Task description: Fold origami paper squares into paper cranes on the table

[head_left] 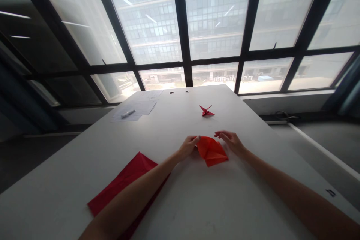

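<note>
A partly folded red paper (211, 152) lies on the white table (197, 202) in front of me. My left hand (188, 147) has its fingers curled, pinching the paper's left corner. At the paper's upper right edge, my right hand (231, 141) rests with its fingers bent down on it. A finished red paper crane (206, 111) stands farther back on the table, apart from both hands.
A stack of flat red sheets (123, 183) lies under my left forearm at the near left. White papers with a marker (128, 113) sit at the far left. Two small holes (171, 92) mark the table's far edge, below large windows.
</note>
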`<state>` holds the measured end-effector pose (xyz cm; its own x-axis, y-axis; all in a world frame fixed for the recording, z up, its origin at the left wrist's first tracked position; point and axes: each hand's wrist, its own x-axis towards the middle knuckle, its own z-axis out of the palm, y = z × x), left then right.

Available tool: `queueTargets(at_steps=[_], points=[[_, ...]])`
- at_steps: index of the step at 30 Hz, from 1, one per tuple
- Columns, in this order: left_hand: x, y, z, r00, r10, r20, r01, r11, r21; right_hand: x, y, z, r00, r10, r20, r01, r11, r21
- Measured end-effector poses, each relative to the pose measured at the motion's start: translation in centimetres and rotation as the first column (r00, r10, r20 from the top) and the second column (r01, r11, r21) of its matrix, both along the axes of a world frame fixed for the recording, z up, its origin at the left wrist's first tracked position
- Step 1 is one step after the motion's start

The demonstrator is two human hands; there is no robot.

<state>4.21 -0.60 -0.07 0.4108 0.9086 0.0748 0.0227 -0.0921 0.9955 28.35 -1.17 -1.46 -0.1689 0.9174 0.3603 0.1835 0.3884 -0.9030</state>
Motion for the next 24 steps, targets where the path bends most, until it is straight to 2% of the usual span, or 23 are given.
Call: queueTargets(at_steps=[2, 7, 14, 24], points=[[0.1, -0.1, 0.0, 0.999, -0.035, -0.007, 0.035, 0.998, 0.042, -0.8, -0.4, 0.0, 0.994, 0.042, 0.103, -0.044, 0.999, 0.02], [0.1, -0.3, 0.1, 0.998, -0.05, -0.036, 0.052, 0.996, 0.071, -2.6, -0.8, -0.4, 0.967, -0.004, 0.253, -0.018, 0.996, 0.085], [0.4, -0.3, 0.1, 0.994, -0.045, -0.098, 0.055, 0.993, 0.101, -2.5, -0.8, -0.3, 0.945, 0.007, 0.326, -0.052, 0.99, 0.129], [0.4, -0.2, -0.5, 0.982, -0.042, -0.183, 0.068, 0.988, 0.139, -2.8, -1.1, -0.3, 0.921, -0.042, 0.388, -0.028, 0.985, 0.173]])
